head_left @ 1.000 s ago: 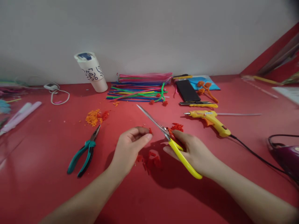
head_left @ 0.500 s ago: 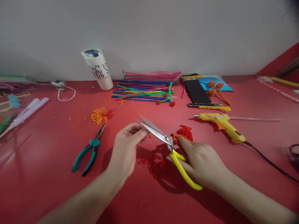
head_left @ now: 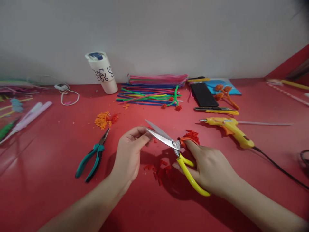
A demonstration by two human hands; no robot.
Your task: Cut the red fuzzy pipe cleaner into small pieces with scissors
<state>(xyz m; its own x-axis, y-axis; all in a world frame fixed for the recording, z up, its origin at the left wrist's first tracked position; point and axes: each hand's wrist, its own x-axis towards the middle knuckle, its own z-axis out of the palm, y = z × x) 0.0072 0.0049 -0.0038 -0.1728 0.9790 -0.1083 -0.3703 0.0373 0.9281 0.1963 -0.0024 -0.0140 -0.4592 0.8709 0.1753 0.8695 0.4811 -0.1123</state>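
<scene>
My right hand (head_left: 210, 167) grips yellow-handled scissors (head_left: 173, 148) whose blades are parted and point up-left. My left hand (head_left: 131, 154) pinches a tiny red piece at its fingertips, held between the blades near their tips. Below the hands lies a scatter of red cut bits (head_left: 158, 169) on the red table (head_left: 48, 193). A red and orange pipe-cleaner clump (head_left: 190, 136) sits just behind my right thumb.
Teal pliers (head_left: 93, 158) lie left of my hands, orange and red scraps (head_left: 103, 119) behind them. A yellow glue gun (head_left: 229, 127) with cord lies at right. Coloured pipe cleaners (head_left: 149, 93), a white cup (head_left: 102, 72), a black phone (head_left: 204, 94) and an orange flower (head_left: 224, 91) line the back.
The scissor blades swung from closed and pointing far up-left to parted at my left fingertips. More red bits lie under the hands. The view shifted slightly left.
</scene>
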